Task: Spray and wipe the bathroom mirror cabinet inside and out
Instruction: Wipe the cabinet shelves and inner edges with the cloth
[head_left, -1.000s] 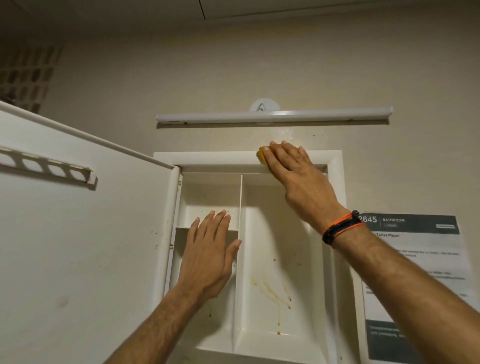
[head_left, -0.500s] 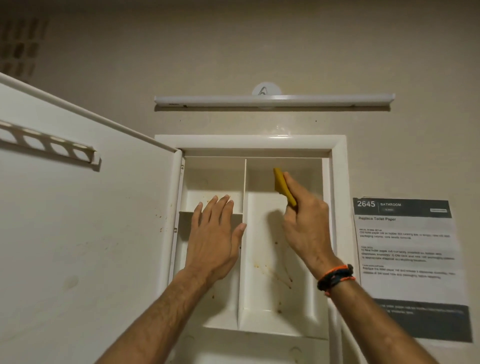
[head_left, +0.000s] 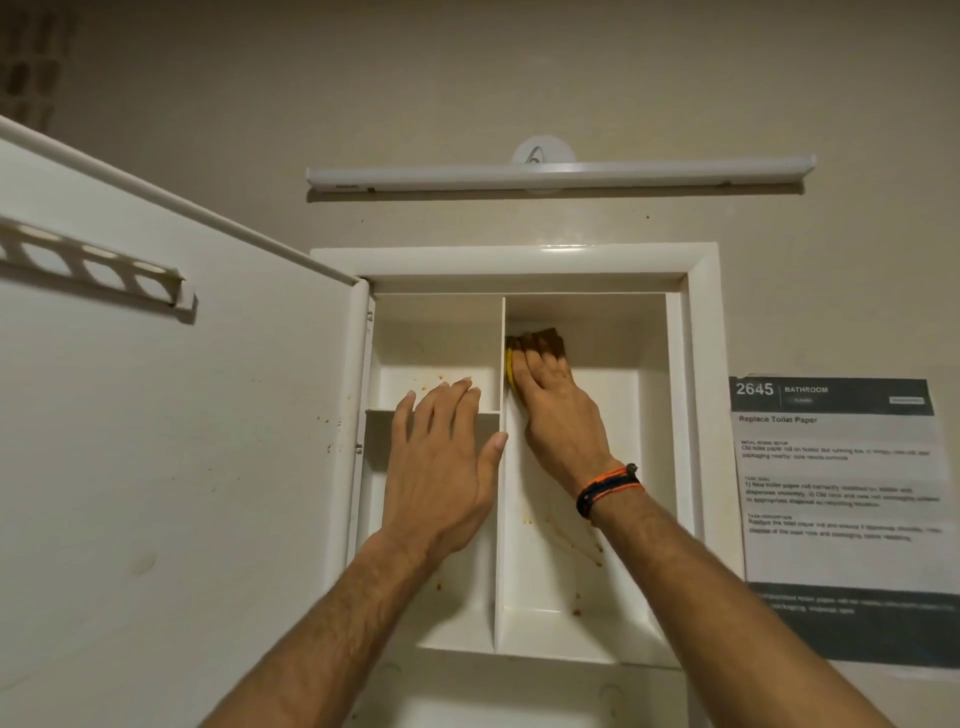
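The right hand (head_left: 558, 410) reaches into the upper part of the cabinet's (head_left: 519, 258) right compartment, fingers curled over a yellow sponge (head_left: 510, 370) and pressing it against the vertical divider (head_left: 502, 519) near the back wall. Only a thin yellow edge of the sponge shows beside the fingers. An orange and dark braided wristband (head_left: 608, 488) sits on that wrist. The left hand (head_left: 441, 467) lies flat with fingers straight and held together, laid over the front of the left compartment across the small shelf (head_left: 382, 412), its thumb touching the divider's front edge. Brown smears and specks (head_left: 576, 545) mark the back of the right compartment below the right wrist. The cabinet door (head_left: 182, 441) stands swung open to the left, a slotted rail (head_left: 98, 265) fixed on its inner face. A bar light (head_left: 561, 174) hangs on the wall above the cabinet, and a printed notice (head_left: 841, 499) headed "2645 BATHROOM" is stuck to the wall at the right.
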